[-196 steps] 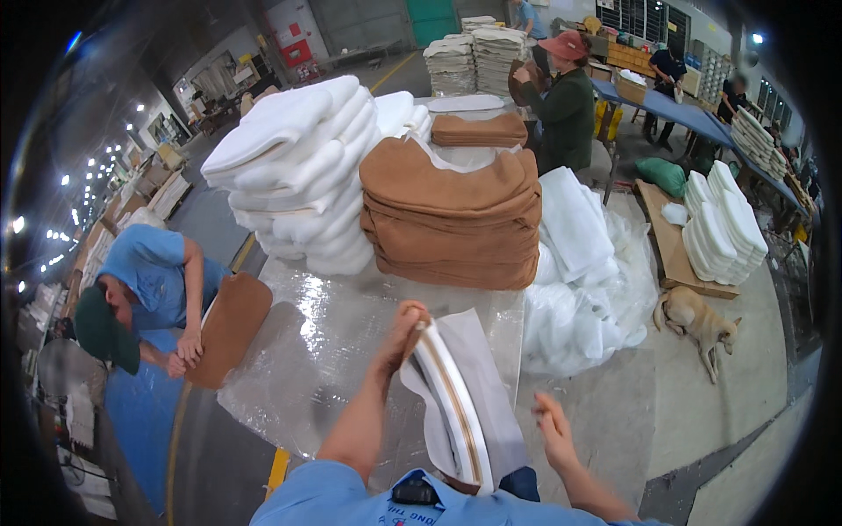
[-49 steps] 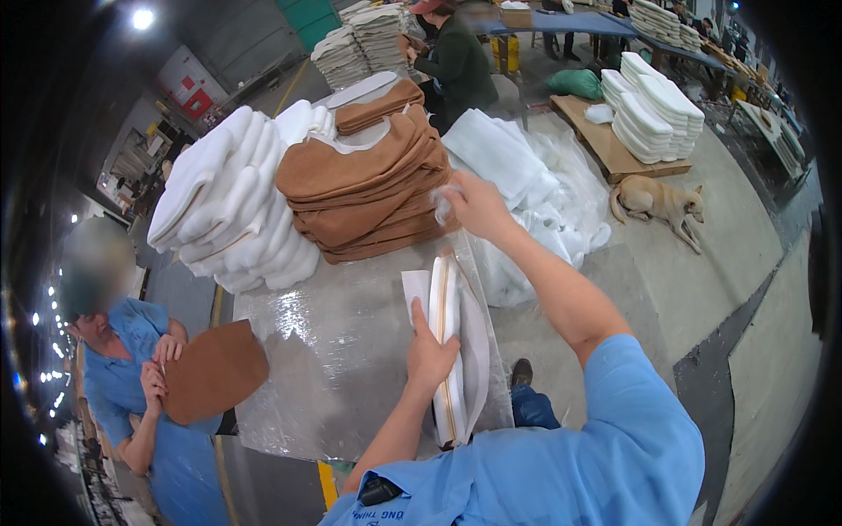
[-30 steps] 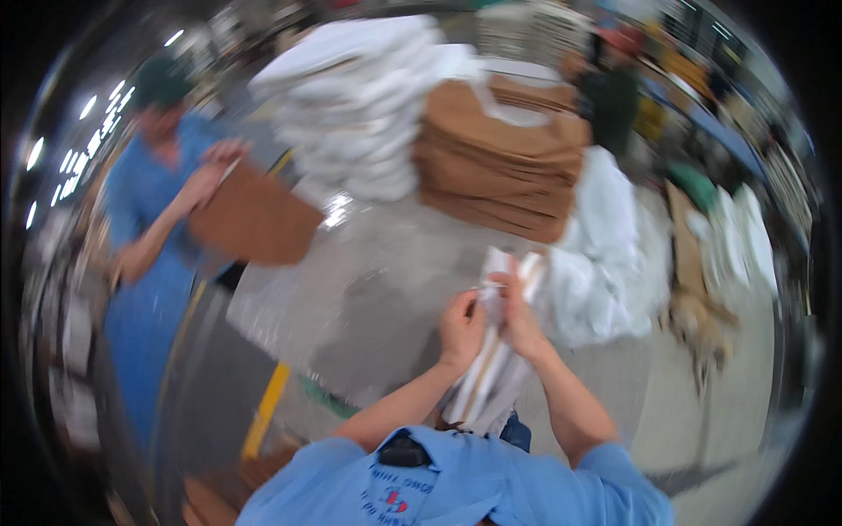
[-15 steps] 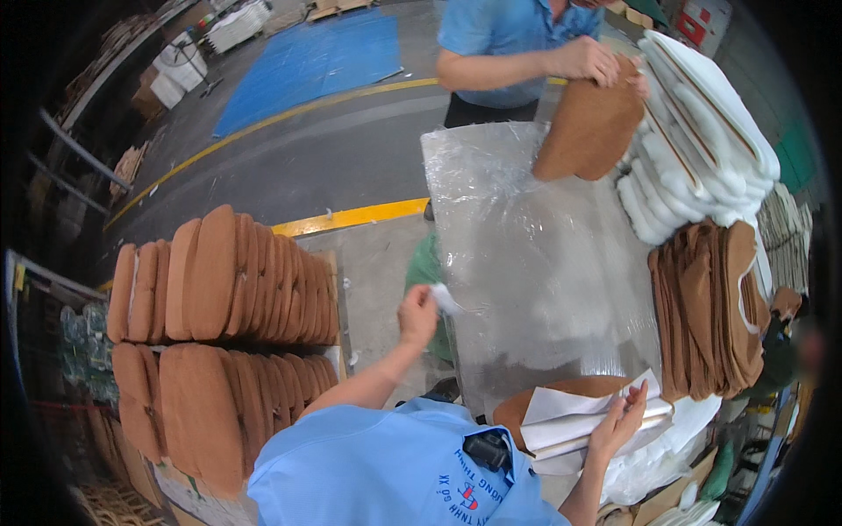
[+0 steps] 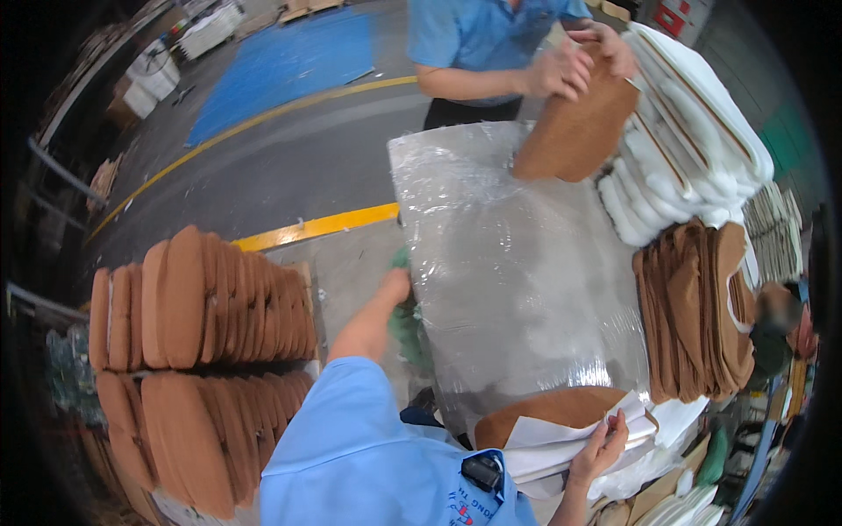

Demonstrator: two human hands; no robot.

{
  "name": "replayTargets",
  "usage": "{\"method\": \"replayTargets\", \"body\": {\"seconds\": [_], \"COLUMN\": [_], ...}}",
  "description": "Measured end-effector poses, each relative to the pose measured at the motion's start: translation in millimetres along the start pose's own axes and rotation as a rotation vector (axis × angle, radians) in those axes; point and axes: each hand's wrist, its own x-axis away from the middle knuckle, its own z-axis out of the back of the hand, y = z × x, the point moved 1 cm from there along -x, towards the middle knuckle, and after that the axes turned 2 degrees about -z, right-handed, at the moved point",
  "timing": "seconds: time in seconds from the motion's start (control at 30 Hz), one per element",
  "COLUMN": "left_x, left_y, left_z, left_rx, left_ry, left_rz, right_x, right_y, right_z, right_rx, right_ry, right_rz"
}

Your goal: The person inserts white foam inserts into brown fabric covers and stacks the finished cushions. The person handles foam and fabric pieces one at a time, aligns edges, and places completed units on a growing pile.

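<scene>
My left hand is beside the left edge of the plastic-wrapped table, over a green bag. Its fingers are turned away and cannot be made out. At the table's near end lies a brown fabric cushion piece with folded white sheets on it. My right hand has its fingers curled at the right end of these sheets, gripping their edge. Across the table, a co-worker's hands hold a brown cushion upright.
Brown cushions stand in two rows at the left. White padded pieces are piled at the far right, with folded brown covers nearer. A yellow line crosses the floor, and a blue mat lies beyond.
My left hand has moved down and left to the green bag; the white scrap it held no longer shows. My right hand stays at the white sheets. The co-worker's hands shifted on the cushion.
</scene>
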Motion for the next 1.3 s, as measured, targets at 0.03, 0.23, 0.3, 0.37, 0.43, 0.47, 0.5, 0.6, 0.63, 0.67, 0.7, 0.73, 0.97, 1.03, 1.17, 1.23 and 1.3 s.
{"method": "replayTargets", "body": {"seconds": [0.03,0.23,0.3,0.37,0.43,0.47,0.5,0.6,0.63,0.67,0.7,0.73,0.97,1.03,1.17,1.23,1.3], "left_x": [-2.6,-2.0,6.1,21.1,41.0,52.1,62.0,78.7,96.9,142.9,177.6,206.5,260.6,262.3,260.2,253.9,243.8], "left_y": [17.3,41.1,40.6,39.1,20.9,16.3,16.2,40.8,61.2,121.3,148.9,175.7,257.1,271.1,340.2,370.2,384.7], "left_z": [-1.6,21.6,30.7,36.2,46.6,50.0,53.7,39.6,17.5,19.8,16.4,14.1,-9.2,-18.2,-18.3,-16.3,-11.9], "left_rx": [-0.241,-0.024,0.13,0.157,-0.121,-0.144,-0.009,0.669,0.925,0.989,1.031,0.968,0.717,0.722,0.757,0.724,0.66], "left_ry": [-0.144,-0.077,-0.064,-0.087,-0.036,0.096,0.216,0.188,-0.036,-0.391,-0.57,-0.776,-0.956,-0.904,-0.831,-0.849,-0.856], "left_rz": [-0.229,-0.444,-0.511,-0.534,-0.406,-0.308,-0.234,-0.266,-0.343,-0.348,-0.444,-0.478,-0.768,-0.786,-0.899,-0.925,-0.879], "right_x": [6.4,-8.1,-14.6,-18.1,-15.8,-12.9,-11.2,-12.6,-13.4,-6.9,-12.0,-13.8,10.2,4.8,-25.8,-39.9,-57.2], "right_y": [3.4,-5.6,-10.6,-15.1,-17.8,-17.7,-17.4,-14.3,-10.5,3.3,8.1,16.5,107.1,110.3,97.3,90.1,76.1], "right_z": [4.3,5.1,2.2,10.6,17.0,20.8,24.5,22.7,24.0,35.7,48.6,62.1,64.3,39.4,16.0,14.2,12.0], "right_rx": [0.031,0.078,0.071,0.086,0.087,0.087,0.083,-0.041,-0.245,-0.17,-0.143,-0.105,-0.846,-1.048,-1.305,-1.333,-1.391], "right_ry": [0.044,0.04,0.046,0.072,0.078,0.077,0.075,0.124,0.088,0.267,0.432,0.596,0.544,0.646,0.803,0.833,0.888], "right_rz": [-0.005,0.001,0.022,0.046,0.039,0.019,0.006,0.092,0.053,0.024,0.036,0.039,-0.922,-0.906,-0.867,-0.824,-0.84]}}
